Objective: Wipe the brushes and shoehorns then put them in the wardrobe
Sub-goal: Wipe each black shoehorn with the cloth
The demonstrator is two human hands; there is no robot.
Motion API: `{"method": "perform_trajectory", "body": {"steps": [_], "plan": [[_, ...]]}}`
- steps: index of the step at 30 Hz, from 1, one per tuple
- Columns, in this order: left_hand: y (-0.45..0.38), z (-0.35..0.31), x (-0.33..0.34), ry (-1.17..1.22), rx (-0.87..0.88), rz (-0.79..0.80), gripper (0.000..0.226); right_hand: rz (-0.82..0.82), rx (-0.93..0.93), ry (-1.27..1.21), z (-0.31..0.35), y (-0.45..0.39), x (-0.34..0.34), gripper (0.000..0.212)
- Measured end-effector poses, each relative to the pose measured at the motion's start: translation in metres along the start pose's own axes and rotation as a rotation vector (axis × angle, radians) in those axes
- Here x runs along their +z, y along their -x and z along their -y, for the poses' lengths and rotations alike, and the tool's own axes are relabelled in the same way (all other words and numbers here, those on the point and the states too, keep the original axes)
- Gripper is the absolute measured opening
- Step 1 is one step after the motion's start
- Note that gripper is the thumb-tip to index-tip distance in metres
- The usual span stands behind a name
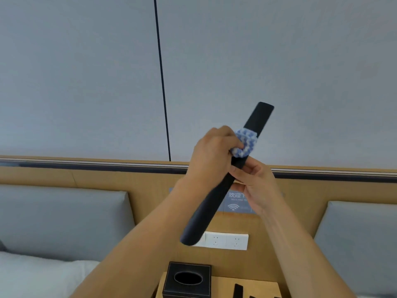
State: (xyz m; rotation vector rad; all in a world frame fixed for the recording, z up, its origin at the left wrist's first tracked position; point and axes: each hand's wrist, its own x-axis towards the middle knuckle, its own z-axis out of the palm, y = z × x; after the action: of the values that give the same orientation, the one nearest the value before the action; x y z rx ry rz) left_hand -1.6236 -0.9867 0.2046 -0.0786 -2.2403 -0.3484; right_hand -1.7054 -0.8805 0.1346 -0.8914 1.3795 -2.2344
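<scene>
Wall panelling in pale grey [86, 72] fills the upper view, split by a thin dark vertical seam [162, 82]. Below it a wooden headboard [96, 177] runs across, with grey padded cushions [62, 220] at either side and a white double socket [225, 240] set in the wood. A black tissue box [186, 280] stands on the wooden bedside surface [221, 287]; white bedding [32, 274] is seen at lower left. A long black shoehorn [209, 204] is held slanted in mid-air. The left hand [211, 155] is curled around a blue-and-white cloth [246, 143] wrapped on its shaft, while the right hand [254, 186] pinches the shaft just below.
</scene>
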Motion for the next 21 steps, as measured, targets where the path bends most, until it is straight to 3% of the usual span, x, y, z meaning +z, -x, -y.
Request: {"method": "perform_trajectory", "body": {"steps": [5, 9, 11, 16, 21], "plan": [[0.024, 0.000, 0.016, -0.086, -0.006, 0.072, 0.016, -0.026, -0.029, -0.253, -0.012, 0.004, -0.003, 0.037], [0.044, 0.001, 0.025, -0.140, -0.046, 0.037, 0.011, 0.001, 0.025, -0.362, -0.009, 0.007, -0.006, 0.043], [0.053, 0.001, 0.030, -0.156, -0.068, 0.011, 0.016, -0.069, 0.095, -0.344, -0.010, 0.006, -0.004, 0.033], [0.071, 0.001, 0.039, -0.171, -0.061, 0.012, 0.021, -0.255, 0.300, -0.445, -0.019, 0.002, -0.005, 0.042], [0.077, 0.013, 0.035, -0.211, -0.161, -0.042, 0.022, -0.323, 0.172, -0.643, -0.034, 0.006, -0.012, 0.037]]}}
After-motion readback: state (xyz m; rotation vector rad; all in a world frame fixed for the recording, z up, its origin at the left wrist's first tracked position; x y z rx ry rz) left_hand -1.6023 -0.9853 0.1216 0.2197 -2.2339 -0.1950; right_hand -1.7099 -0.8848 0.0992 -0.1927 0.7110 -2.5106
